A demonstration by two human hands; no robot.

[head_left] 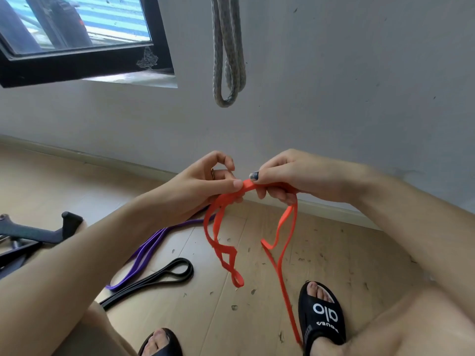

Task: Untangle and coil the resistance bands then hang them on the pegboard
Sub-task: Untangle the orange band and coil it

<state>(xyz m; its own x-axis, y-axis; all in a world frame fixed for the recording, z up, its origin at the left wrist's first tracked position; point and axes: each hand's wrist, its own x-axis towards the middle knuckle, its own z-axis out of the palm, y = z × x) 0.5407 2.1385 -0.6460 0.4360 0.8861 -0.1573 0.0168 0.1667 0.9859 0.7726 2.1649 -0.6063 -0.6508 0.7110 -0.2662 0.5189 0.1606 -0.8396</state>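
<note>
An orange resistance band (285,222) hangs in twisted loops between both hands, and one long strand trails down to the floor by my right foot. My left hand (205,186) pinches the band between thumb and fingers at its top. Beside it, my right hand (285,176) grips the same top section with curled fingers. A purple band (146,250) and a black band (164,276) lie loosely looped on the wooden floor at the lower left. A grey band (228,55) hangs in a loop on the white wall above. No pegboard is visible.
A black-framed open window (84,60) is at the upper left. Dark metal equipment with a grip handle (38,232) lies on the floor at the left. My feet in black slides (321,317) stand below, and small debris is scattered over the floor.
</note>
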